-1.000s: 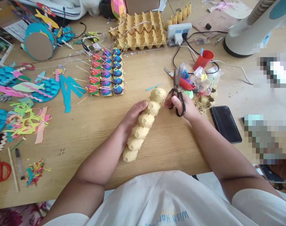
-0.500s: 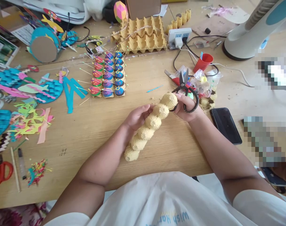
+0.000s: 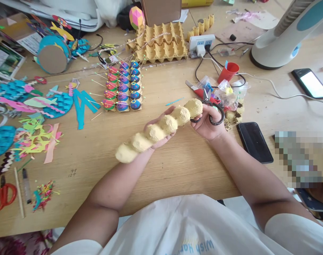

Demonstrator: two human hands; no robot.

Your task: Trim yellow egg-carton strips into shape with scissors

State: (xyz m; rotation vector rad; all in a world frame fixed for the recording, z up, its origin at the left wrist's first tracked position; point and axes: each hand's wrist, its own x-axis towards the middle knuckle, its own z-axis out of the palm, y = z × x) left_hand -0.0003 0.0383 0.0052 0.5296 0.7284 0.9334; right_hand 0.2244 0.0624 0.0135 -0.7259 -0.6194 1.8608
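Spanning both hands above the tabletop (image 3: 177,173), the yellow egg-carton strip (image 3: 155,132) lies across the left hand (image 3: 161,141) and meets the fingers of the right hand (image 3: 209,124), which also grasps the black-handled scissors (image 3: 216,116) by their loops

Head-worn view, facing forward and down, hands near

Across my white shirt (image 3: 174,216), light blue letters (image 3: 197,245) read "Wish Har", upside down in my view, the rest lost in folds. On the desk (image 3: 89,191), two handwritten lines (image 3: 72,173) look like "99" over "129", though the 9s may be 4s. The print on the cardboard box's label (image 3: 31,43) is too small for me.
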